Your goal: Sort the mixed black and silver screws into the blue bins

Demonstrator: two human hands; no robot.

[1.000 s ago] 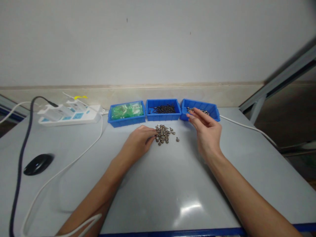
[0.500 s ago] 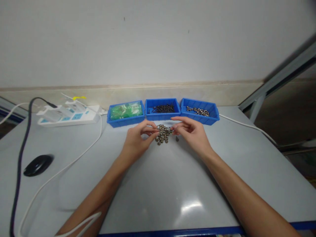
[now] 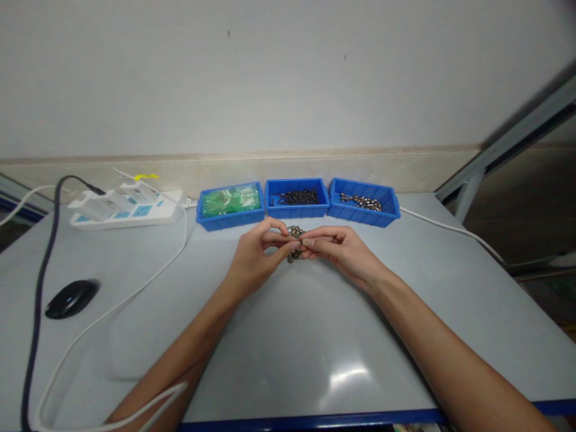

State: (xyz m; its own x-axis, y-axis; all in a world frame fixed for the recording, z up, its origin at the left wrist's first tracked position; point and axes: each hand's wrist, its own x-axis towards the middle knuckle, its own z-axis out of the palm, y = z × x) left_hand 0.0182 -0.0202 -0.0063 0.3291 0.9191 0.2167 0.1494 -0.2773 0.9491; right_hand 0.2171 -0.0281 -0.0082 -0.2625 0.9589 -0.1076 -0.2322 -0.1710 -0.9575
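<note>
Over a small pile of metal screws (image 3: pixel 295 231) on the table, my two hands meet at their fingertips. My left hand (image 3: pixel 258 252) is closed in a pinch, thumb against the fingers. Thumb and forefinger of my right hand (image 3: pixel 344 249) are pressed together too, touching the left fingertips. Whatever small piece sits between them is too small and covered to name. The fingers hide much of the pile. Just behind stands a blue bin (image 3: pixel 297 210) of dark screws.
To its left, another blue bin (image 3: pixel 231 222) holds green plastic packets (image 3: pixel 231 201). A third blue bin (image 3: pixel 378 219), at right, contains shiny metal fittings (image 3: pixel 361 201). At left are a white power strip (image 3: pixel 130 216), cables and a black computer mouse (image 3: pixel 72 299). The wall (image 3: pixel 288 90) rises behind.
My right hand has moved left from the pile's right side, and its fingers have closed in to meet the left fingertips. The left hand has shifted slightly right.
</note>
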